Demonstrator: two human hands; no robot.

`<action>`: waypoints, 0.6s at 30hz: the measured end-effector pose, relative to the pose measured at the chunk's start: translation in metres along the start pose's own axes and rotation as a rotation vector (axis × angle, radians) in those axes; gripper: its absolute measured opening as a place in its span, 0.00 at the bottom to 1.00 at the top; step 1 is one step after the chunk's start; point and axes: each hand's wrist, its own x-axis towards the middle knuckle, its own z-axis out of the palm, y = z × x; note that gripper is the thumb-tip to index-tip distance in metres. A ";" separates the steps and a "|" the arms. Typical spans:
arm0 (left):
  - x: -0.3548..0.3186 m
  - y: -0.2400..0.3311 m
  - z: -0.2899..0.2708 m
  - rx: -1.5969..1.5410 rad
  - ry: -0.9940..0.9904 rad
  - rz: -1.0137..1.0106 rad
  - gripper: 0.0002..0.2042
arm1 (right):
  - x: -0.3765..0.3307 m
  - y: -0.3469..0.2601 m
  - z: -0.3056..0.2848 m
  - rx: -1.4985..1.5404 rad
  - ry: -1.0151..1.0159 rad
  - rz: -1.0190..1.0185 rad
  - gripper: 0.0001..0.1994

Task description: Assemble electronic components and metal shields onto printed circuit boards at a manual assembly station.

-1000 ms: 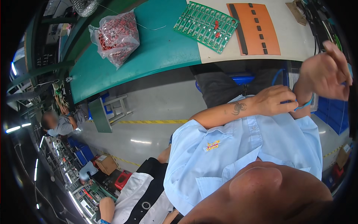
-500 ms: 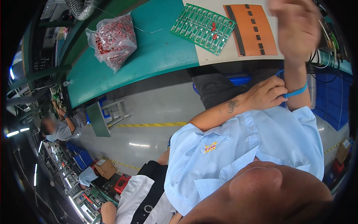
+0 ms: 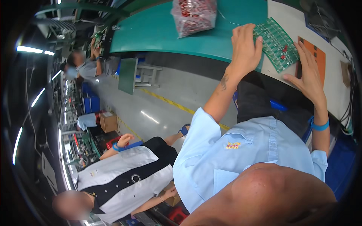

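Observation:
A green circuit board (image 3: 277, 43) with rows of small parts and a couple of red components (image 3: 284, 49) lies at an angle on the bench, between my two hands. My left hand (image 3: 245, 49) is at its left edge, fingers stretched out and thumb alongside the board. On the opposite side, my right hand (image 3: 311, 77) spreads its thumb and fingers by the board's right corner. Whether either hand grips the board is unclear. A blue band (image 3: 319, 126) circles my right wrist. Partly behind my right hand lies an orange plate (image 3: 318, 56) with dark blocks.
A clear plastic bag of red parts (image 3: 194, 17) sits on the green mat (image 3: 151, 34). The board lies across a pale bench section (image 3: 277, 11). Cables hang at the far right. A co-worker in a white and black top (image 3: 124, 180) is at the lower left; another person (image 3: 85, 66) works farther off.
My left hand has let go of the blue wristband on my right wrist. Both hands have come to either side of the circuit board. The view has swung left, showing more of the co-worker.

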 end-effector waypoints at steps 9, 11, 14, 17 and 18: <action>0.003 -0.006 0.007 0.251 -0.140 -0.084 0.24 | 0.017 -0.035 0.025 -0.064 0.061 0.011 0.54; 0.004 -0.007 0.004 0.223 -0.148 -0.098 0.24 | 0.019 -0.035 0.024 -0.040 0.046 0.022 0.54; 0.006 -0.012 -0.003 0.024 -0.078 -0.165 0.24 | 0.023 -0.034 0.011 0.058 0.059 -0.003 0.54; 0.006 0.000 -0.013 -0.300 -0.057 -0.341 0.23 | 0.023 -0.026 -0.018 0.082 0.038 -0.058 0.54; 0.007 0.008 -0.018 -0.558 -0.065 -0.493 0.22 | 0.023 -0.020 -0.033 0.073 0.015 -0.098 0.55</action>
